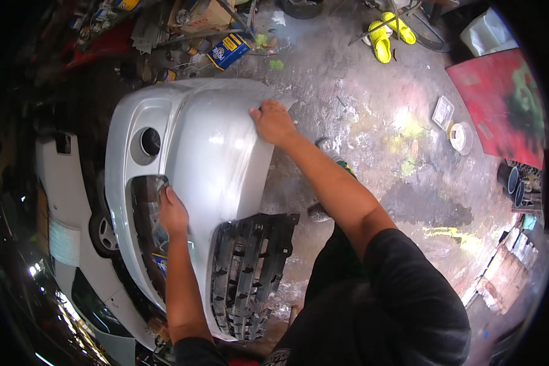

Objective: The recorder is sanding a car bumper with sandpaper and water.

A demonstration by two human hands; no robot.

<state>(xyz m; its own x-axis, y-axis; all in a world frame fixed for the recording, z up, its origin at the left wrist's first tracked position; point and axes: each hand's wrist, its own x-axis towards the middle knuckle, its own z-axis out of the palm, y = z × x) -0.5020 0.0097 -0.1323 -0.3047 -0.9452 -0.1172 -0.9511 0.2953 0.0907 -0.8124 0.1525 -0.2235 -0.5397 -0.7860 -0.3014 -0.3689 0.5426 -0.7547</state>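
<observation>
Silver front bumper cover (216,140) sat before me, black grille (243,268) nearest. My left hand (174,215) was curled round its cutout rim; right hand (276,124) half-curled at far edge, grip unclear.

A: Where can a hand pass?
B: Right of the bumper (213,140), over the floor (384,177) toward the red panel (497,104). Right forearm (335,177) and feet (318,212) sit in that lane.
A: Through the bumper?
B: Round hole (149,141) goes through. Long opening (146,226) too, but left hand (174,211) holds its right edge, forearm blocks part. Grille (247,268) slats leave only narrow gaps.
A: Left?
B: White car (82,222) in the way. Blue tin (229,52) past the far end.
</observation>
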